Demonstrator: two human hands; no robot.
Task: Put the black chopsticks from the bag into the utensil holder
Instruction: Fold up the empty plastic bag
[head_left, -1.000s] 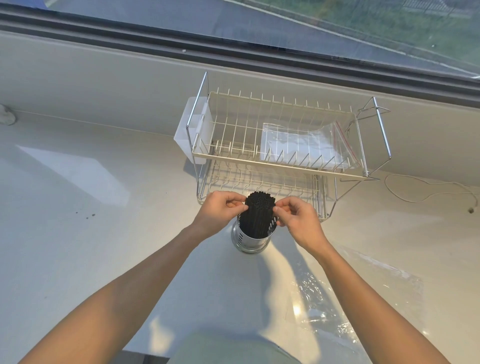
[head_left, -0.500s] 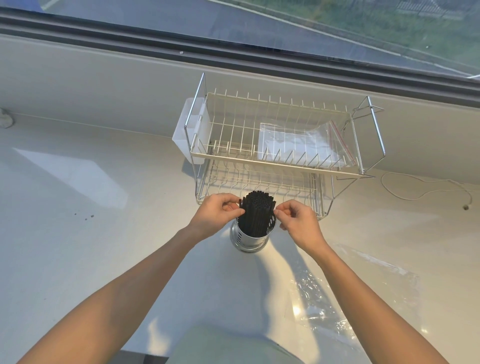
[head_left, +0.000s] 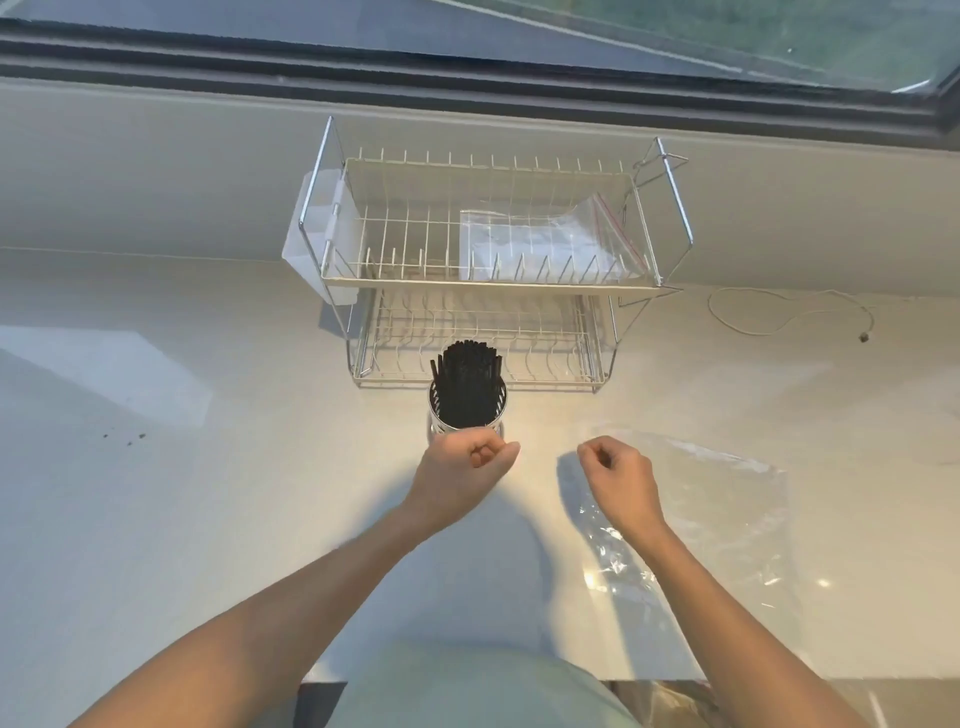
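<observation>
A bundle of black chopsticks (head_left: 467, 382) stands upright in the round metal utensil holder (head_left: 440, 422) on the white counter, just in front of the dish rack. My left hand (head_left: 465, 470) hovers directly in front of the holder, fingers loosely curled, holding nothing. My right hand (head_left: 618, 480) hangs a little to the right, also loosely curled and empty, above the left edge of a clear plastic bag (head_left: 727, 519) lying flat on the counter.
A two-tier wire dish rack (head_left: 670, 208) stands against the window ledge behind the holder, with a clear zip bag (head_left: 545, 241) on its top tier and a white plastic cup (head_left: 311, 228) on its left end. A thin cord (head_left: 779, 312) lies at the right.
Both hands have let go of the chopstick bundle and pulled back toward me. The chopsticks stay standing in the holder.
</observation>
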